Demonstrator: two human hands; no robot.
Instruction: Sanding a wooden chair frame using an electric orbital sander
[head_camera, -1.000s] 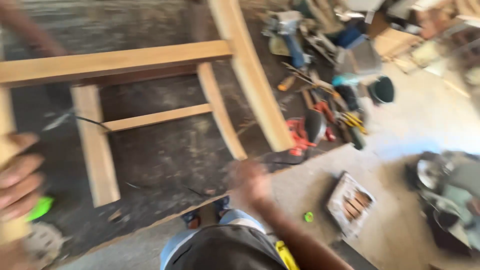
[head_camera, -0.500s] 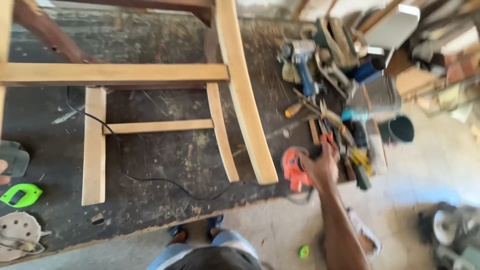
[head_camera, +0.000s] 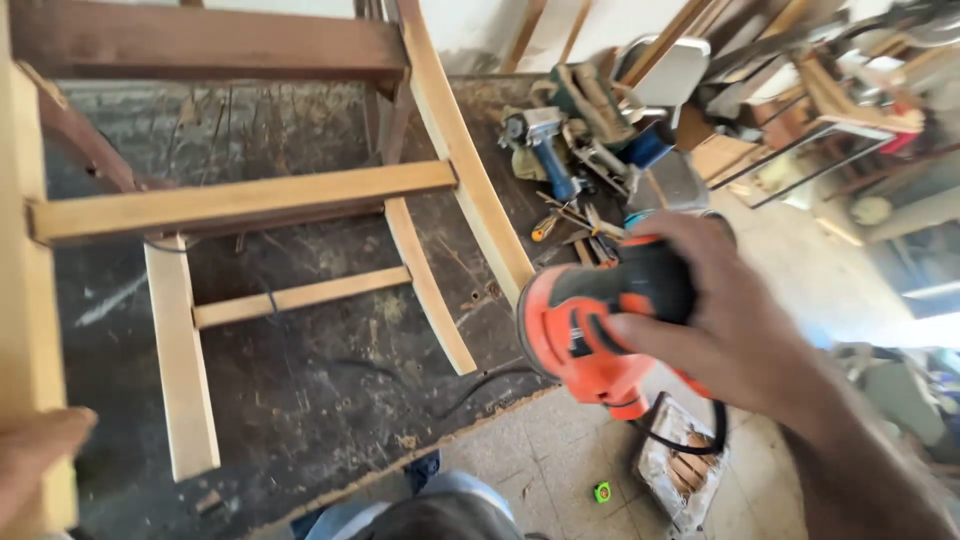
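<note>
- The right hand grips an orange and black electric sander, just right of the pale wooden chair frame.
- The left hand touches this frame's left edge; its grip I cannot tell.

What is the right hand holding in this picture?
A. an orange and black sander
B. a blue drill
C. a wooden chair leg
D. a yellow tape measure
A: the right hand is closed around the orange and black sander, lifted beside the wooden chair frame on the dark workbench.
</note>
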